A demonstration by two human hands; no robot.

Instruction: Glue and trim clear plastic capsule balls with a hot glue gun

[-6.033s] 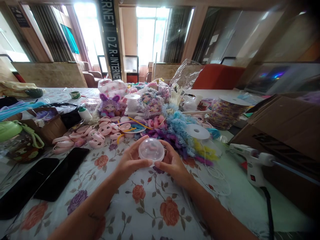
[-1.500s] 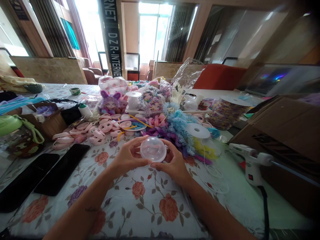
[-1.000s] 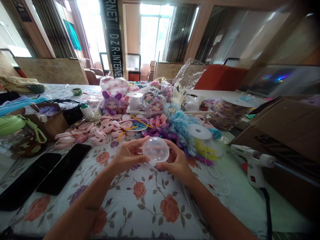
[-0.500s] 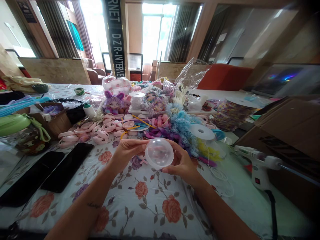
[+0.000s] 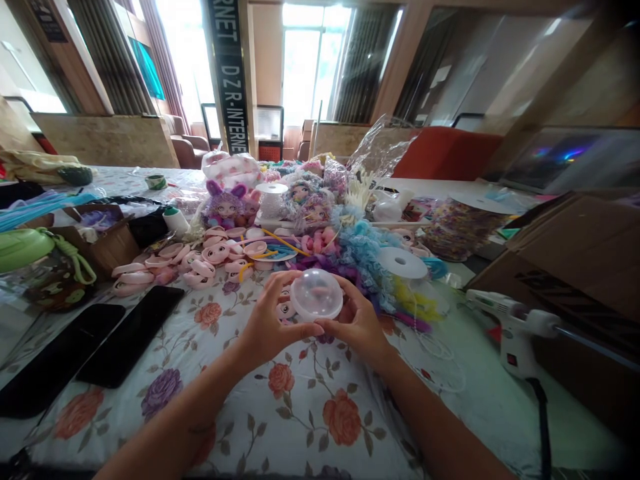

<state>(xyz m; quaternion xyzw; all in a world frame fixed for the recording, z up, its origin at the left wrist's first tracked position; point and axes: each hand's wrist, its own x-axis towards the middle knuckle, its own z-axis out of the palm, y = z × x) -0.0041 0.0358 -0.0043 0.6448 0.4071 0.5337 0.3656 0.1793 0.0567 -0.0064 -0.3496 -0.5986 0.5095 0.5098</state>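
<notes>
In the head view, the person's two hands are together over the near middle part of the table [image 5: 240,427], which is covered by a cloth with printed roses. The left hand [image 5: 270,327] and the right hand [image 5: 365,327] are both curved around a clear plastic dome [image 5: 317,293], one from each side, and grip it between them. The thumbs meet, or almost meet, at its near lower edge. The rounded side of the dome faces upward. Between the dome and the fingers of the left hand a small pink piece [image 5: 284,305] with an eye on it can be seen; I cannot tell if the hand is touching it.

Just beyond the hands lie many pink face pieces [image 5: 200,263] in a loose heap, and to the right of them is blue fluffy yarn [image 5: 367,263] with a white spool [image 5: 403,263] beside it. Behind the heap sits a purple doll [image 5: 225,207] with long ears. On the left side of the table two black phones [image 5: 133,337] lie flat, side by side. On the right side there is a white glue gun [image 5: 517,327], near a large cardboard box [image 5: 570,267].
</notes>
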